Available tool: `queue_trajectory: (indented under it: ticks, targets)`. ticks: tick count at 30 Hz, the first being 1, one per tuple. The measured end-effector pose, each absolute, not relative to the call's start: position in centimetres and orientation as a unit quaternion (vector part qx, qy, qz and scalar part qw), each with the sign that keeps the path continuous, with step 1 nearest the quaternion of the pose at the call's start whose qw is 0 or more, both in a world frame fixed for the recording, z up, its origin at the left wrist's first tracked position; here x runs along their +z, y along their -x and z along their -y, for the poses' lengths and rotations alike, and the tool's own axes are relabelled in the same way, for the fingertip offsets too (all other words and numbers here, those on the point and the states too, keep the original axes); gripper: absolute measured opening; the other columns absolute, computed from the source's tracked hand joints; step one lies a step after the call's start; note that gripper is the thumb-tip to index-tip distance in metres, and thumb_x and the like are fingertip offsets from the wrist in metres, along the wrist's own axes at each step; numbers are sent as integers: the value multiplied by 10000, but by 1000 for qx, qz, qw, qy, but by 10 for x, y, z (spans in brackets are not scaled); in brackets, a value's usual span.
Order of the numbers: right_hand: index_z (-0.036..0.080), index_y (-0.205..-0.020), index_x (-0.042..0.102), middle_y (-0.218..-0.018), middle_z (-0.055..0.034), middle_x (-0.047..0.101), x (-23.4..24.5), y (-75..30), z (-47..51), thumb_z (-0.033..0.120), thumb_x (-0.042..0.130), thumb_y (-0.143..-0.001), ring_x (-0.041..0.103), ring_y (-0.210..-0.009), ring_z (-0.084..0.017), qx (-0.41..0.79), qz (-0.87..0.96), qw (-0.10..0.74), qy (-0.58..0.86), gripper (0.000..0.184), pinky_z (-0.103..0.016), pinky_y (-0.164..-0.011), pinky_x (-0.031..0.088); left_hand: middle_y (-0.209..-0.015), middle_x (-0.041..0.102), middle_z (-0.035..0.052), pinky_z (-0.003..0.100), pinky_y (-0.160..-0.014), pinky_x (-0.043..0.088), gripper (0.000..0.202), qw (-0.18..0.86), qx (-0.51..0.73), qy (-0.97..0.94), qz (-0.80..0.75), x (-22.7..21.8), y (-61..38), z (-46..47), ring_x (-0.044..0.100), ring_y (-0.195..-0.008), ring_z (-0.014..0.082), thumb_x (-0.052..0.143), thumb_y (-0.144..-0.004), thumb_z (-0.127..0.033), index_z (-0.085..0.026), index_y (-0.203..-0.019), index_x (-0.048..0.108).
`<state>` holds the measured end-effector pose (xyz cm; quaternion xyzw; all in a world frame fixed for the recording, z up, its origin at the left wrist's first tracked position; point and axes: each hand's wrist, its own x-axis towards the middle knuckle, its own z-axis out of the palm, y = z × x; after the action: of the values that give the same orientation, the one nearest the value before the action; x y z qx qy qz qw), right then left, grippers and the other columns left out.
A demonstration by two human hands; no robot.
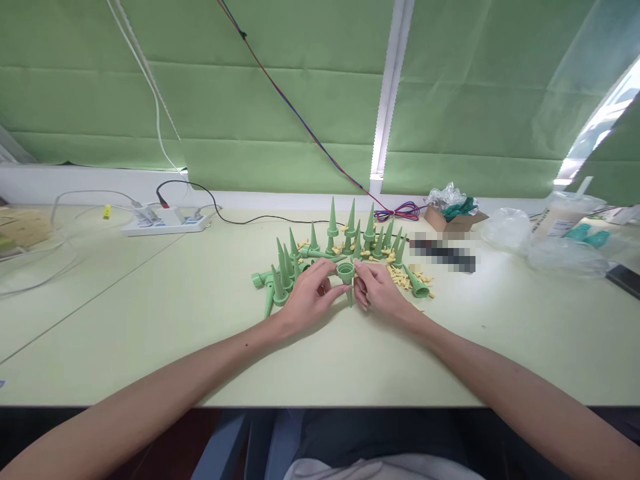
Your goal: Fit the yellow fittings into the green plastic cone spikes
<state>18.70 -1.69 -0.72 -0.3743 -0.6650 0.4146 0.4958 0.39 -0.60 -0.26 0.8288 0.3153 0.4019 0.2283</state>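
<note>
- One green cone spike (346, 272) is in hand at the middle of the table (150, 320), near side of the pile. Its open round mouth faces up toward the camera and its tip points down, at or just above the tabletop.
- Left hand (309, 293): fingers curled, thumb and forefinger pinching the left side of the spike's rim.
- Right hand (381, 291): also closed in a pinch, fingertips on the right side of the rim. Cannot tell if anything small sits between those fingers.
- Standing spikes (369, 230): a dozen or so upright just behind the hands, tips up. A smaller upright cluster (283, 270) stands just left of the left hand.
- Lying spikes: one on its side to the right (416, 283), and a few more down on the left (260, 279).
- Yellow bits (400, 277): many small pieces loose among and to the right of the spikes.
- Progress, my read: most spikes are already stood up, a handful are still flat, and plenty of yellow bits are unused. Partway through, not near the end.
- Far left: white power strip (165, 223) with plugs and cables.
- Far right: cardboard box (453, 220) stuffed with plastic wrap, clear plastic bags (505, 230), and a dark phone (625, 279) at the edge.
- Behind: green blind (250, 100), with a red-blue wire (300, 120) running down across it.
</note>
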Motion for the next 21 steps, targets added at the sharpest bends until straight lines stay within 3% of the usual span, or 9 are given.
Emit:
queue_trajectory:
  ticks: [21]
  targets:
    - [213,-462,385,-355,30,441,-8,-188,16,483,388,-1021,413,-335,-89,396,679,484,384,620,-236,-448,372,-970,509,32,206,-532,466,94,157,427,-850,-265,-4,-4,5,461,-603,69,600,-934,-225,-181,-994,543]
